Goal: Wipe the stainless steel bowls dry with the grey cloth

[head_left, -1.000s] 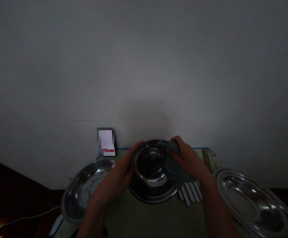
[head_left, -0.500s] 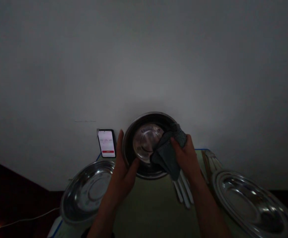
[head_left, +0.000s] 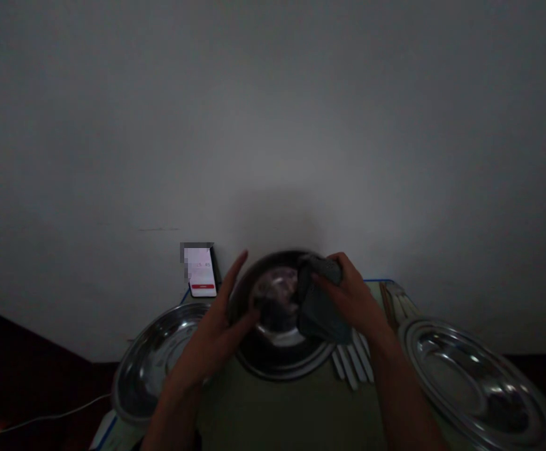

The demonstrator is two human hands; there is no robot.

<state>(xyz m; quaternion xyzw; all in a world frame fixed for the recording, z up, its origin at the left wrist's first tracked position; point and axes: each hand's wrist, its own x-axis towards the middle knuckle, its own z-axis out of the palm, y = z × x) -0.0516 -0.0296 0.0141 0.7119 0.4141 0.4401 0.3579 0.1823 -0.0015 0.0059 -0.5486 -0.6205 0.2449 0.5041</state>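
Bowl (head_left: 277, 322): lower in our view than half a second ago, tilted, held over the table (head_left: 292, 413).
Cloth (head_left: 322, 310): bunched against the bowl's right inner side.
Right hand (head_left: 355, 300): our fingers close round the cloth.
Left hand (head_left: 219, 329): our thumb and fingers, spread wide, grip the left rim.
Left basin (head_left: 144, 373): beside our left forearm.
Phone (head_left: 203, 275): beyond that basin, screen lit.
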